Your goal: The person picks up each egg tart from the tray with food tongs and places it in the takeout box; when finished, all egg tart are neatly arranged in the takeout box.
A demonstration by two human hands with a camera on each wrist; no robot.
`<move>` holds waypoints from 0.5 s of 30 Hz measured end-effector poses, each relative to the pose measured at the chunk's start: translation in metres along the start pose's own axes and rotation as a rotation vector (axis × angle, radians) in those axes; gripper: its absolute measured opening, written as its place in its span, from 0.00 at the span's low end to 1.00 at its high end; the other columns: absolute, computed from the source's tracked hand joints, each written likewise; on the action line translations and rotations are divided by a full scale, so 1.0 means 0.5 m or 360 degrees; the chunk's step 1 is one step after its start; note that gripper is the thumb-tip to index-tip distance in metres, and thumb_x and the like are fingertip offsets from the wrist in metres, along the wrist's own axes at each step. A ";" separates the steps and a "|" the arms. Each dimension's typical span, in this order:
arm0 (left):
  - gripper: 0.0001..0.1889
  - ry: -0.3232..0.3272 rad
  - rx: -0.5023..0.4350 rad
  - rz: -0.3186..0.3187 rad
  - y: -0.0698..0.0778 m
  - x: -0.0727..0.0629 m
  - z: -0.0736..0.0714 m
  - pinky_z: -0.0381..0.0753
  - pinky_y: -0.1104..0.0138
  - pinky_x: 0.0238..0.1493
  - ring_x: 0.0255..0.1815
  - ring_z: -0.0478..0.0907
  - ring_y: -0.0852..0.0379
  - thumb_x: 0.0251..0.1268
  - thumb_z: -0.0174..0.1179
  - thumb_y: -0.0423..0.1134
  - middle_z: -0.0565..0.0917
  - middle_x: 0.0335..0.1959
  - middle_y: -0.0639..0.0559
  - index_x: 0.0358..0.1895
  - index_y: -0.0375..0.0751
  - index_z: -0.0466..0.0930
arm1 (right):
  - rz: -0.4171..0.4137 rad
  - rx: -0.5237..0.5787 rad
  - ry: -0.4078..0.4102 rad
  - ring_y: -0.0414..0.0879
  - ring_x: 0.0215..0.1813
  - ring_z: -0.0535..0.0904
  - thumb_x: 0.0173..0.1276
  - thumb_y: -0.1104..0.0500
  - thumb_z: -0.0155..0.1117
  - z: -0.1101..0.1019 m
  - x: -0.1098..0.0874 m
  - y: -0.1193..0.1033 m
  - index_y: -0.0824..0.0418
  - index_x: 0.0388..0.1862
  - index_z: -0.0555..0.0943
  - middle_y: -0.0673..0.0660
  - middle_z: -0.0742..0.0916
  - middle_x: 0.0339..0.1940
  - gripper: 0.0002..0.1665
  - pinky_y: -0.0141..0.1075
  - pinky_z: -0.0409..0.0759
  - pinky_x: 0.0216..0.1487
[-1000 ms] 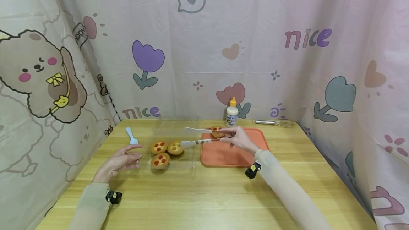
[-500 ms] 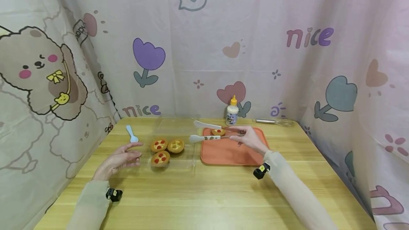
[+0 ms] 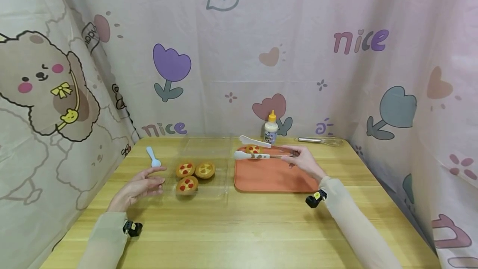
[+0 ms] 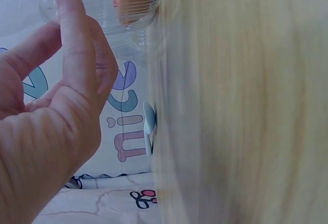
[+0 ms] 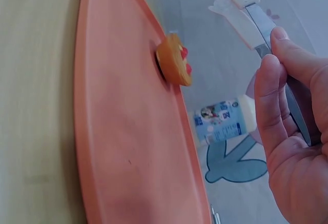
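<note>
My right hand [image 3: 304,161] pinches a pair of kitchen tongs [image 3: 251,156] with white, patterned ends. The tongs are spread apart with nothing between their tips, over the orange tray [image 3: 276,179]. One small tart [image 5: 171,62] with red topping sits at the tray's back left corner, partly behind the tongs in the head view. My left hand [image 3: 136,190] is beside the left wall of an open clear plastic box [image 3: 216,190], its fingers loosely extended at the edge. Inside lie two red-topped tarts [image 3: 187,185] and one yellow-topped tart [image 3: 205,170].
A light blue spoon [image 3: 153,157] lies left of the box. Behind the tray stands a white bottle [image 3: 271,128] with a yellow cap, and a whisk [image 3: 323,141] lies at the back right. A printed curtain [image 3: 231,57] encloses the wooden table [image 3: 239,227].
My right hand has moved right with the tongs, from over the plastic box to over the tray. The left hand stays at the box, and the tart on the tray keeps its place.
</note>
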State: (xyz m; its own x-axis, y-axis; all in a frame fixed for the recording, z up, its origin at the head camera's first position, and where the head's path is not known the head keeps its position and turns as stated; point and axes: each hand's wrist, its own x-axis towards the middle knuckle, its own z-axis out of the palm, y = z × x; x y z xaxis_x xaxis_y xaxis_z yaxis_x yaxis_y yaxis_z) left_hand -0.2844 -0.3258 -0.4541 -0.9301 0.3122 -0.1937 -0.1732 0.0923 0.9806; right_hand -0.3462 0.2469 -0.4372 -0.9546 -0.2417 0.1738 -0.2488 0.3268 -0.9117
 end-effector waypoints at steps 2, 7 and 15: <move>0.35 -0.0003 0.0002 0.0002 0.001 0.000 0.000 0.87 0.62 0.45 0.35 0.83 0.58 0.73 0.54 0.31 0.80 0.39 0.48 0.77 0.33 0.46 | -0.0001 0.0001 0.0019 0.56 0.30 0.82 0.62 0.56 0.73 -0.007 -0.001 0.002 0.60 0.64 0.78 0.67 0.85 0.43 0.30 0.43 0.87 0.33; 0.36 0.0010 0.0040 0.0003 0.002 -0.001 -0.002 0.87 0.61 0.48 0.35 0.82 0.58 0.72 0.55 0.32 0.80 0.40 0.48 0.77 0.33 0.46 | 0.0006 -0.0022 0.0057 0.47 0.26 0.81 0.61 0.55 0.74 -0.017 -0.002 0.004 0.60 0.64 0.78 0.68 0.86 0.49 0.32 0.40 0.87 0.33; 0.38 -0.0001 0.0036 0.0006 0.002 -0.003 0.000 0.86 0.59 0.49 0.36 0.82 0.58 0.71 0.56 0.33 0.79 0.40 0.48 0.77 0.33 0.44 | 0.0098 -0.0096 0.0126 0.46 0.24 0.82 0.61 0.54 0.74 -0.028 -0.004 0.018 0.59 0.64 0.78 0.61 0.82 0.29 0.32 0.54 0.86 0.39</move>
State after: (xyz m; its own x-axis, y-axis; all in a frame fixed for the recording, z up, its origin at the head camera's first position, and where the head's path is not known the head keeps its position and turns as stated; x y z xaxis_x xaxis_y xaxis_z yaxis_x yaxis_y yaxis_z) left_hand -0.2831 -0.3260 -0.4526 -0.9305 0.3131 -0.1900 -0.1623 0.1125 0.9803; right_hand -0.3486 0.2632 -0.4406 -0.9777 -0.1473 0.1494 -0.1966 0.3937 -0.8980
